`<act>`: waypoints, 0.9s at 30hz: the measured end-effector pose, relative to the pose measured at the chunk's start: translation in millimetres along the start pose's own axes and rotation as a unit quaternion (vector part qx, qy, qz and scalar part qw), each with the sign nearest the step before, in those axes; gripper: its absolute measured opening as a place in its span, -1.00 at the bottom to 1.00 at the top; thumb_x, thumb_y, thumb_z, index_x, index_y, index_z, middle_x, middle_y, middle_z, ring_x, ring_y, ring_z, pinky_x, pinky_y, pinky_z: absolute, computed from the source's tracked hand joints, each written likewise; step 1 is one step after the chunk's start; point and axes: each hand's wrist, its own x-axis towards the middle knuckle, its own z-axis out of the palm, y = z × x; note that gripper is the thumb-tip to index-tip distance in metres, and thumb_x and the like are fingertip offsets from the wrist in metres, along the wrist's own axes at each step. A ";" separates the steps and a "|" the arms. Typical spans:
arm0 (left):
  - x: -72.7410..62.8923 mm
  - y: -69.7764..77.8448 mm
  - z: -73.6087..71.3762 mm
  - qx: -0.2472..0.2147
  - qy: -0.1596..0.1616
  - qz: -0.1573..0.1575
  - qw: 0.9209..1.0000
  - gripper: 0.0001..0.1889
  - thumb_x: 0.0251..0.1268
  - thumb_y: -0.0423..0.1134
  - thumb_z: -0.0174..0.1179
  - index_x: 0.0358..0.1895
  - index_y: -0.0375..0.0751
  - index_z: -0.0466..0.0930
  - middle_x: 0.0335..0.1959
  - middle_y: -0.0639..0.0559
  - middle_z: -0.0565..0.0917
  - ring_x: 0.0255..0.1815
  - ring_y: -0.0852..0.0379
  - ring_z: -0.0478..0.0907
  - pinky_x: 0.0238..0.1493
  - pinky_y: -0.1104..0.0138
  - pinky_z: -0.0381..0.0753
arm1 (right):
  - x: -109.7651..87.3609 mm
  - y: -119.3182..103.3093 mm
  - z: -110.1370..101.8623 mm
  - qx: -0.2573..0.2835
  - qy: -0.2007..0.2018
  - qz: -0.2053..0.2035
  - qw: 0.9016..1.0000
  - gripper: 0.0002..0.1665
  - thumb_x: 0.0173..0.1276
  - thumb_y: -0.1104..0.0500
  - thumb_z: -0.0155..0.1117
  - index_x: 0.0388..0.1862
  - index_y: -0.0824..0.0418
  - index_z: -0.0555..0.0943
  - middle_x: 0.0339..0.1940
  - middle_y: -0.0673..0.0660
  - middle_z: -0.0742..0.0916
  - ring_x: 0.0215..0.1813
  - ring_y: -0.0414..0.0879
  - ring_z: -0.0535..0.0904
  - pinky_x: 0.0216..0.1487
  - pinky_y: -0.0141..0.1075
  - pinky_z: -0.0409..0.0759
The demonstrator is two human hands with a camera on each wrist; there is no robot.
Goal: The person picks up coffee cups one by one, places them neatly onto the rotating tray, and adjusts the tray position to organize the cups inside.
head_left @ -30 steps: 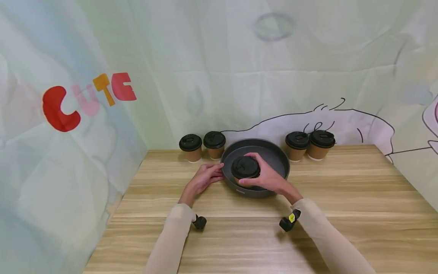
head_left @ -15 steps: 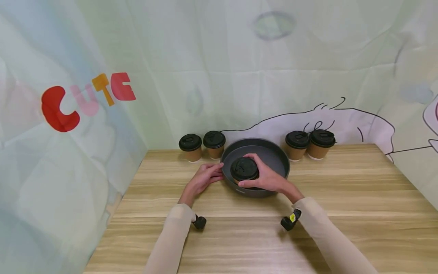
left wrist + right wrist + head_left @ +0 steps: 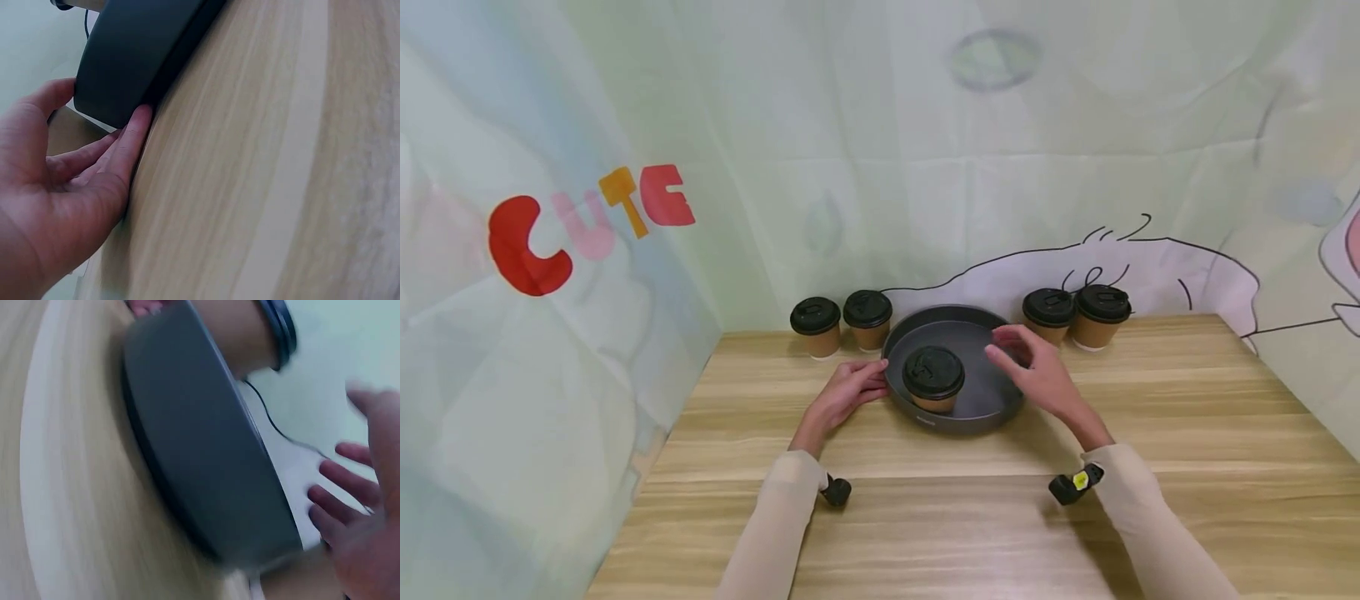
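A round dark cake pan point(image 3: 981, 408) sits on the wooden table. Inside it, toward the front left, stands a brown paper coffee cup point(image 3: 934, 379) with a black lid. My left hand point(image 3: 852, 390) grips the pan's left side. In the left wrist view, its thumb is at the rim and its fingers point(image 3: 128, 144) reach the pan's base. My right hand point(image 3: 1037, 371) hovers over the pan's right rim, apart from the cup, fingers spread and holding nothing. The right wrist view shows its bent fingers point(image 3: 350, 484) beside the blurred pan wall.
Two lidded cups, one at the far left point(image 3: 817, 327) and its neighbour point(image 3: 868, 320), stand behind left of the pan. Another pair, a nearer cup point(image 3: 1049, 315) and an outer one point(image 3: 1101, 317), stands behind right. A printed cloth point(image 3: 917, 208) hangs along the table's back edge.
My right hand has let go of the cup in the pan and moved right, its fingers opening. The cup stays in the pan. My left hand keeps its place at the pan.
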 end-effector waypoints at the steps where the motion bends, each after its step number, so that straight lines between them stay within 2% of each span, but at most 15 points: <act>1: 0.0 -0.4 0.0 0.000 0.000 0.000 1.000 -0.52 0.62 -0.27 0.11 0.31 -0.67 0.37 -0.14 -0.17 0.64 -0.14 0.12 0.67 0.09 0.25 0.71 | -2.6 3.4 -5.1 -0.012 0.038 0.008 0.999 -0.59 0.53 0.08 0.33 0.19 0.32 0.60 0.11 0.34 0.70 0.21 0.21 0.62 0.35 0.09 0.52; 3: 0.1 -1.1 -0.3 0.001 0.000 0.000 1.000 -0.51 0.62 -0.26 0.11 0.32 -0.67 0.37 -0.13 -0.17 0.64 -0.14 0.12 0.67 0.09 0.25 0.71 | -8.1 11.1 -14.4 -0.038 0.095 0.039 0.994 -0.63 0.58 0.06 0.27 0.08 0.37 0.65 0.01 0.32 0.73 0.10 0.15 0.66 0.25 -0.03 0.61; 5: 0.5 -1.9 -0.3 0.003 -0.002 0.002 1.000 -0.50 0.62 -0.25 0.11 0.32 -0.68 0.36 -0.13 -0.18 0.64 -0.13 0.12 0.67 0.10 0.25 0.71 | -13.0 20.2 -21.4 -0.051 0.117 0.083 0.988 -0.59 0.61 0.04 0.22 0.05 0.40 0.66 -0.05 0.32 0.74 0.01 0.10 0.68 0.13 -0.23 0.65; 8: 1.3 -2.8 -0.5 0.002 -0.001 0.005 1.000 -0.50 0.63 -0.25 0.11 0.32 -0.68 0.36 -0.13 -0.18 0.64 -0.13 0.12 0.67 0.09 0.25 0.71 | -18.0 33.7 -27.6 -0.012 0.071 0.158 0.985 -0.47 0.66 -0.01 0.12 0.15 0.48 0.59 -0.06 0.33 0.72 -0.12 -0.03 0.69 -0.08 -0.42 0.65; 10: 1.4 -2.8 -0.3 0.001 0.001 0.006 1.000 -0.51 0.63 -0.25 0.11 0.32 -0.68 0.37 -0.13 -0.18 0.64 -0.14 0.12 0.67 0.09 0.25 0.71 | -18.9 41.2 -28.8 0.048 0.032 0.194 0.979 -0.39 0.68 -0.02 0.07 0.24 0.56 0.51 -0.08 0.32 0.72 -0.19 -0.11 0.71 -0.14 -0.43 0.70; 13: 1.2 -2.5 0.0 0.002 0.001 0.005 1.000 -0.50 0.63 -0.24 0.10 0.32 -0.68 0.38 -0.13 -0.18 0.65 -0.14 0.12 0.67 0.09 0.24 0.71 | -17.9 49.2 -27.8 0.145 0.004 0.238 0.960 -0.30 0.70 -0.03 0.02 0.30 0.66 0.40 -0.18 0.25 0.75 -0.28 -0.21 0.72 -0.16 -0.36 0.75; 15: 0.8 -2.4 0.1 0.004 -0.001 0.004 1.000 -0.50 0.63 -0.23 0.10 0.32 -0.67 0.37 -0.12 -0.18 0.65 -0.13 0.12 0.67 0.11 0.24 0.71 | -16.6 51.5 -26.3 0.195 0.001 0.256 0.947 -0.27 0.70 -0.03 0.01 0.30 0.70 0.35 -0.26 0.19 0.75 -0.31 -0.22 0.72 -0.16 -0.32 0.77; 18: 1.0 -2.7 -0.2 0.005 -0.001 0.004 1.000 -0.49 0.63 -0.22 0.10 0.32 -0.67 0.37 -0.12 -0.18 0.66 -0.12 0.12 0.68 0.10 0.24 0.71 | -14.6 52.4 -25.2 0.236 -0.006 0.270 0.933 -0.25 0.69 -0.04 0.06 0.30 0.71 0.30 -0.32 0.12 0.73 -0.31 -0.21 0.71 -0.16 -0.33 0.76; 23: 1.0 -3.2 -1.0 0.003 0.008 0.008 1.000 -0.50 0.64 -0.22 0.09 0.31 -0.67 0.38 -0.13 -0.17 0.66 -0.14 0.13 0.68 0.05 0.27 0.73 | -13.6 52.3 -27.3 0.273 -0.038 0.271 0.922 -0.36 0.67 0.04 0.10 0.25 0.66 0.31 -0.32 0.14 0.75 -0.29 -0.17 0.73 -0.11 -0.29 0.77; 27: 1.0 -3.6 -0.7 0.002 0.009 0.007 1.000 -0.51 0.65 -0.22 0.08 0.28 -0.68 0.38 -0.14 -0.16 0.66 -0.15 0.13 0.68 0.05 0.27 0.73 | -16.5 53.3 -31.1 0.298 -0.066 0.281 0.910 -0.51 0.67 0.10 0.11 0.12 0.59 0.42 -0.33 0.16 0.77 -0.29 -0.13 0.75 -0.08 -0.24 0.77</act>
